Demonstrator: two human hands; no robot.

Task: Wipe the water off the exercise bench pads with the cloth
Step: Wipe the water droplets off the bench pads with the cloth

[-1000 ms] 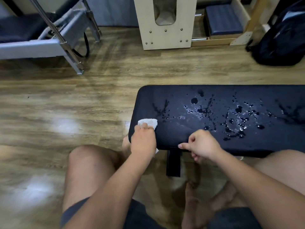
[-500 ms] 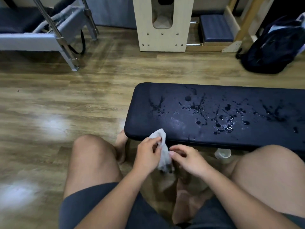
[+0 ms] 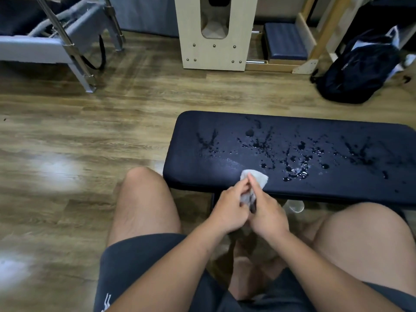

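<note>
One padded bench surface, dark navy and long, stood crosswise before a seated person, whose two bare knees framed its near edge. Water drops, too many to count, were scattered from its middle out toward its right end, the thickest cluster shining just right of the hands.

One small white cloth was held at the near edge of the surface. Its rounded top showed against the pad, while the rest was bunched down between the two hands. Whether the cloth touched the pad could not be told. The left hand pinched the cloth from the left with curled fingers. The right hand pinched it from the right, and the fingertips of both hands met over the fabric.

On the wood-look floor beyond were one black backpack at the far right, one pale wooden box with a tall cut-out, one blue cushioned block beside it, and one grey metal frame at the far left.
</note>
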